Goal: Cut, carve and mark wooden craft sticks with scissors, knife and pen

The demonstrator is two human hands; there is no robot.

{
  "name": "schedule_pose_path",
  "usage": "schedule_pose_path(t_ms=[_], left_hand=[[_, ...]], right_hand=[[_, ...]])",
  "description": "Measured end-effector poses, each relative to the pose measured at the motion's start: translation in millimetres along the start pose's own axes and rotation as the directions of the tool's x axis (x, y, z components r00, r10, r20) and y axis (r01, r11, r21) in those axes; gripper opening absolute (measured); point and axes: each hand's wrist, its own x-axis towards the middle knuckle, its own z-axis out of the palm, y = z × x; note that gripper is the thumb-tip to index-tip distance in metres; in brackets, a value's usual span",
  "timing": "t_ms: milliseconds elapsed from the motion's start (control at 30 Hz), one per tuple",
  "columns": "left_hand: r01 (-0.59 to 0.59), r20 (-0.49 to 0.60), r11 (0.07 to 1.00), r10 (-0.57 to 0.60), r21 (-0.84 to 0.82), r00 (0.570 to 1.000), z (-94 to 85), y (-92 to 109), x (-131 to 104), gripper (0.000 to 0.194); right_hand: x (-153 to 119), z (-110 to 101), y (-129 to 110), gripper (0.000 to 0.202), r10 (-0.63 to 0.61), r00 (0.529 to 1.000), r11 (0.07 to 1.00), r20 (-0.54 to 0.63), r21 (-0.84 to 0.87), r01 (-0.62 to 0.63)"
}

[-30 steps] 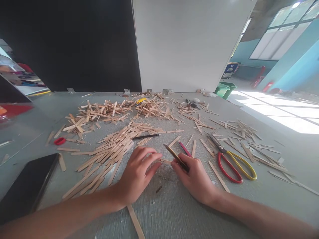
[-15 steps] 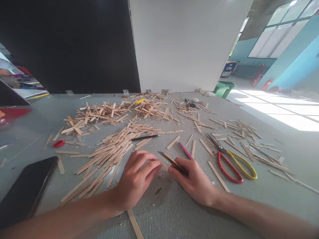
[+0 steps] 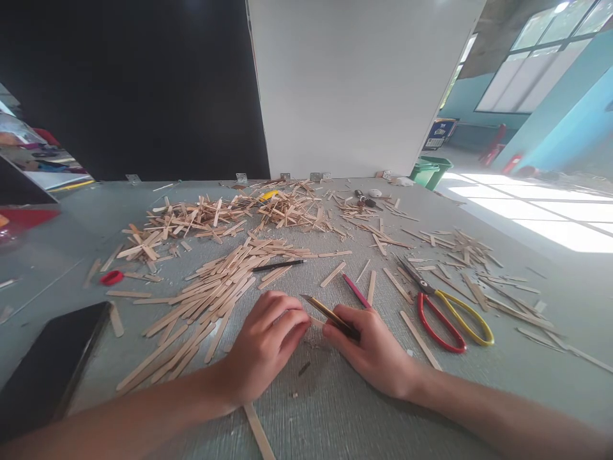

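Swung a bit toward nine o'clock, the knife (image 3: 329, 313) sits in the right hand's (image 3: 376, 342) closed fingers, while the left hand (image 3: 265, 338) pinches the small stick (image 3: 317, 322), pointing ten to four, between both hands.

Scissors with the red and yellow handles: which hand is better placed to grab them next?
Right, probably: the scissors lie nearer the right hand, on its own side. It holds a pointed tool, though, which would likely need setting down first.

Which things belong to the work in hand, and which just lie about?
Work in hand: wooden stick between left hand and right hand; pointed tool, in the right; probably scissors, loose sticks.

Apparently just lying about: smartphone, red ring.
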Motion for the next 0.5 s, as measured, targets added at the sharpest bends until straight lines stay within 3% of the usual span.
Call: schedule_pose_path(t_ms=[300,500], left_hand=[[0.043,0.089,0.997,-0.037,-0.067,0.995,-0.3,1.8,-1.6,0.02],[0.135,0.042,0.99,-0.133,-0.047,0.99,-0.6,-0.1,-1.4,0.018]], right_hand=[[0.0,0.7,-2.0,0.037,-0.016,0.999,1.0,-0.039,-0.026,0.015],[-0.6,0.1,-1.3,0.035,-0.004,0.996,1.0,-0.094,-0.017,0.002]])
